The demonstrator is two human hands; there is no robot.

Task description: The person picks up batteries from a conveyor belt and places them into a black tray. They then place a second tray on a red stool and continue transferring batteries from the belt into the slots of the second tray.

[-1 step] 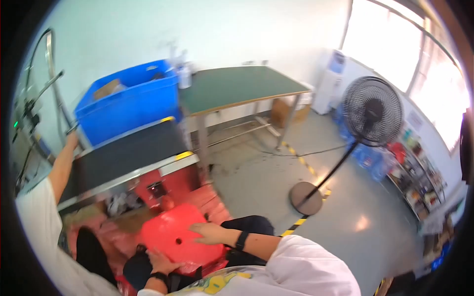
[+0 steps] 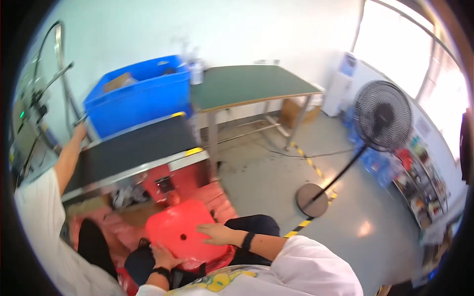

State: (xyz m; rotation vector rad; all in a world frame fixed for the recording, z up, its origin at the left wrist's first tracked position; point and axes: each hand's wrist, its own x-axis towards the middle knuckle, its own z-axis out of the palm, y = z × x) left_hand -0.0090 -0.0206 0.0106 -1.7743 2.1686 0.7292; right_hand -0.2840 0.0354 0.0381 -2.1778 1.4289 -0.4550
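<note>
A red plastic stool (image 2: 173, 222) with a round hole in its seat is in front of me, low at the centre. My right hand (image 2: 217, 234) lies on the right part of the seat, its fingers stretched out. At the stool's near left edge is my left hand (image 2: 165, 257), fingers spread and touching the red plastic. Neither hand is wrapped round anything. Dark bands circle both wrists. My dark-trousered knees show on either side of the stool.
Another person's arm (image 2: 68, 160) reaches toward a metal bar at left. Beyond the stool are a black conveyor belt (image 2: 143, 146), a blue bin (image 2: 140, 111) and a green-topped table (image 2: 256, 84). A standing fan (image 2: 382, 116) is at right, near shelves (image 2: 419, 192).
The whole view has shifted slightly, so the room appears a little farther right. Both of my hands stay on the red stool.
</note>
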